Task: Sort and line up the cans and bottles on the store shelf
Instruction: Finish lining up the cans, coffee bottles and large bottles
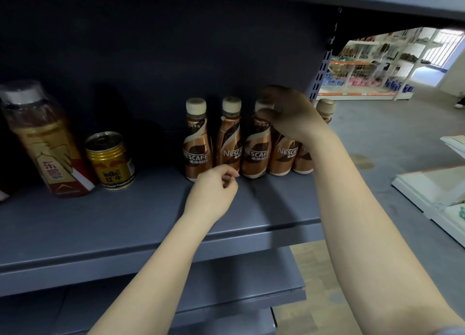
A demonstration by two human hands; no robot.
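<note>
Several brown Nescafe bottles stand in a row at the back right of the grey shelf (125, 216). My right hand (289, 115) grips the neck and cap of the third Nescafe bottle (256, 153), and hides the top of the bottle behind it. My left hand (214, 191) hovers low in front of the leftmost Nescafe bottle (197, 145) and the second Nescafe bottle (230, 138), fingers loosely curled, holding nothing. A gold can (109, 159) and a tall yellow-and-red bottle (42, 143) stand further left.
The shelf's dark back panel and the shelf above close in the space. A lower shelf (226, 292) juts out below. To the right lie the grey floor, white shelf boards (432, 186) and distant store racks (372, 65).
</note>
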